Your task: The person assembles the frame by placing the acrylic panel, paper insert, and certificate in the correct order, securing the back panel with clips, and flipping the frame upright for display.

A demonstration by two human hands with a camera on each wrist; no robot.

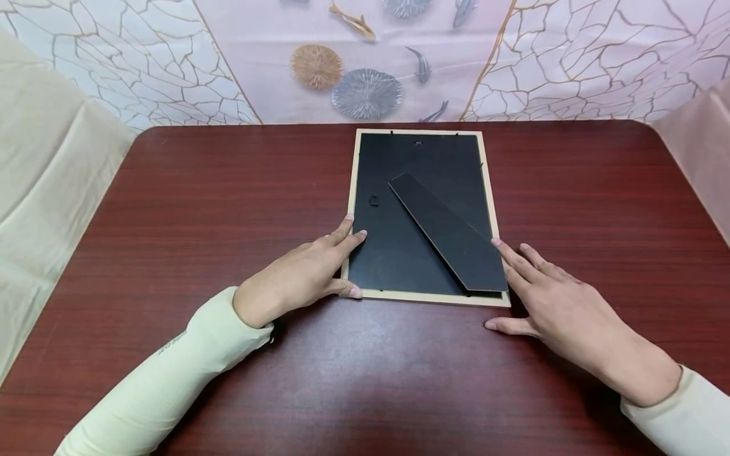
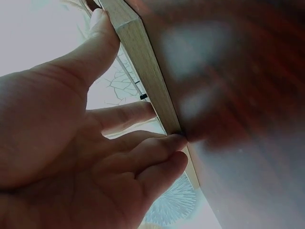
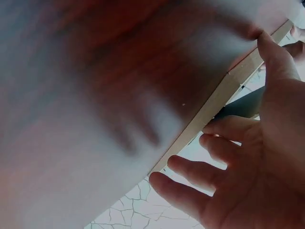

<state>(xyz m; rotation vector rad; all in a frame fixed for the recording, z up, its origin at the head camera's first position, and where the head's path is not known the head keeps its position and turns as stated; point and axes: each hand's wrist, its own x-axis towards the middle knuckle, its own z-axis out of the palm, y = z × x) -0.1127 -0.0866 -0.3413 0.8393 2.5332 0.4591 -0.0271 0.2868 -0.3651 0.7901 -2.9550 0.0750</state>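
Note:
A picture frame (image 1: 419, 296) with a pale wooden border lies face down on the table, its black backing board (image 1: 393, 253) upward. Slantwise across the backing is a black easel leg (image 1: 447, 234), its wide end by the near right corner. My left hand (image 1: 296, 278) touches the left border with its fingers, one fingertip over the backing, while the thumb is at the near left corner. On the other side, fingertips of my right hand (image 1: 570, 310) touch the right border near its lower end. That hand's thumb is apart from the frame, over the tabletop. Both hands have extended fingers.
The dark red wooden table (image 1: 228, 190) has rounded far corners. Behind it hangs a patterned cloth (image 1: 365, 63) with fish and round motifs. Small metal tabs and a hanger (image 1: 373, 201) show on the frame's back. Pale cloth (image 1: 45, 158) hangs at the left.

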